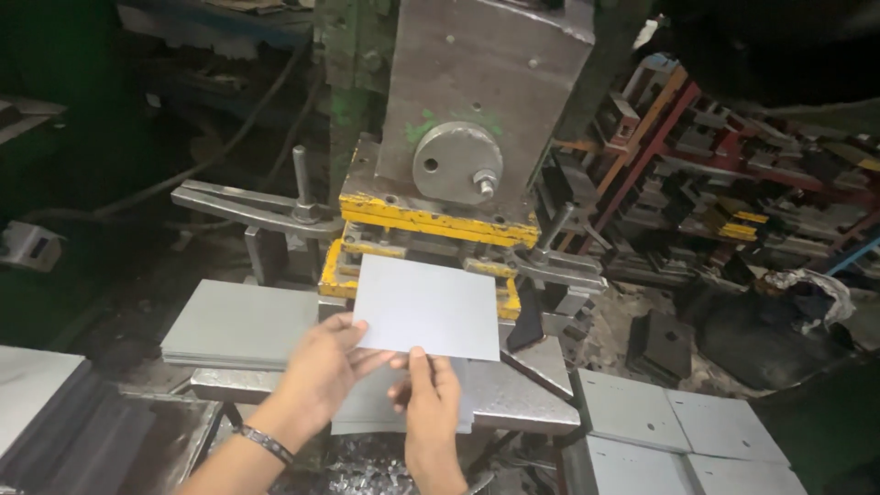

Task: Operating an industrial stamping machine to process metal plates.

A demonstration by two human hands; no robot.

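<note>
The flat grey metal sheet [426, 307] is held up in the air, right in front of the big press [477, 119] and just above its yellow die [431, 220]. It could go wrong here — the sheet is thin and only pinched at its near edge, so it might tip, slip or go in crooked. Its edges look sharp and could cut a finger. Fingers close to the die could get hurt if the press came down. The left hand [323, 367] has its fingers closed on the sheet's near left corner, thumb on top. The right hand [431, 394] pinches the near edge with its thumb on top — its fingers are under the sheet. A stack of grey sheets [240, 323] lies to the left, and more sheets [678, 431] lie to the right.
</note>
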